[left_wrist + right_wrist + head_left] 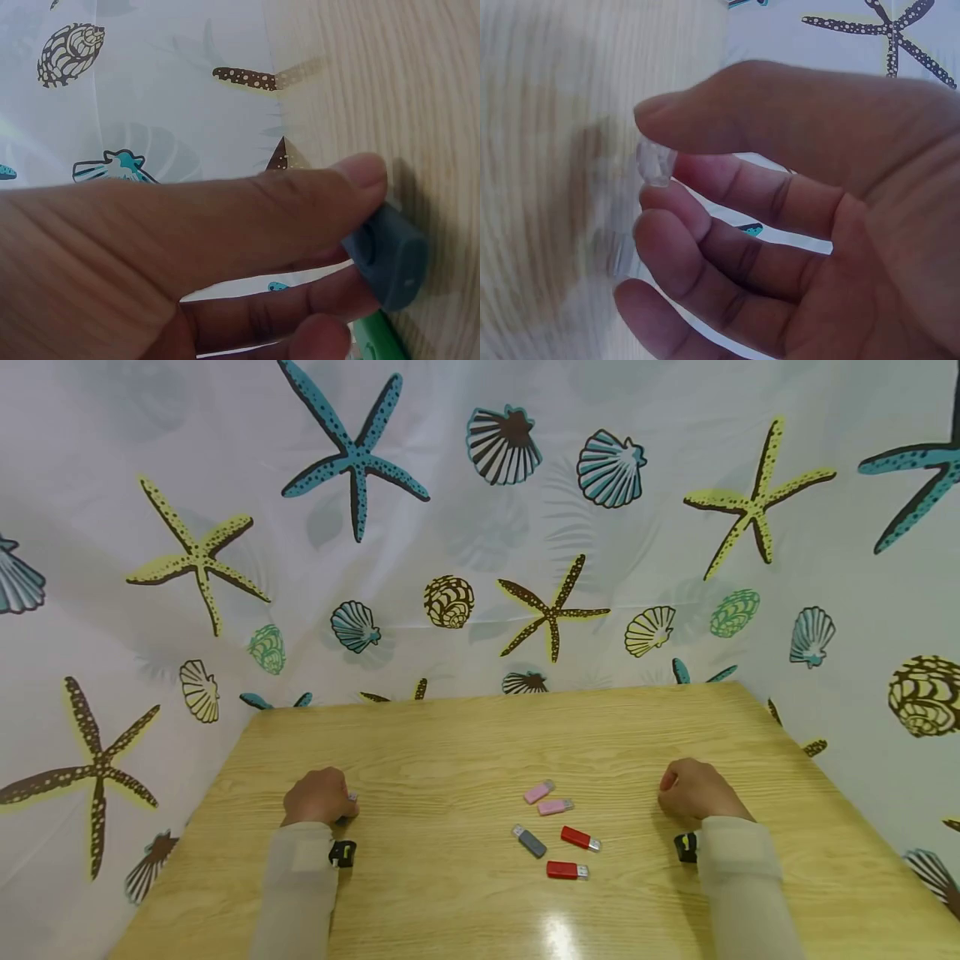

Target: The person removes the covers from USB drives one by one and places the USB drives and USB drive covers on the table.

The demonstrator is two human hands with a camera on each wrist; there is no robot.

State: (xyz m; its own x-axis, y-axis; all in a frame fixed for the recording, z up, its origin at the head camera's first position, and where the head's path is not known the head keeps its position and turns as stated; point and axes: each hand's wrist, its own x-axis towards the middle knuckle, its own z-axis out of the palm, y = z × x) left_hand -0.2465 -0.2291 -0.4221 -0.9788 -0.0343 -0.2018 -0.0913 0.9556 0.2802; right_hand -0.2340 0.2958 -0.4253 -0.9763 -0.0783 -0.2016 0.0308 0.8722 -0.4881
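Observation:
On the left of the table my left hand (pixel 318 797) pinches a grey USB stick (pixel 394 259) between thumb and fingers, close over the wood. A green USB stick (pixel 380 336) lies just below those fingers in the left wrist view, partly hidden by them. Over at the right, my right hand (pixel 701 788) holds a small clear, see-through piece (pixel 655 163) between thumb and index finger. Another clear piece (pixel 619 253) shows on the table by the lower fingertips. Both clear pieces are hidden behind the hand in the head view.
Between the hands lie two pink USB sticks (pixel 555 807), a second grey USB stick (pixel 532 842) and two red USB sticks (pixel 567 870). The wooden table (pixel 420 743) is bordered by a white cloth (pixel 465 668) printed with shells and starfish, at the back and sides.

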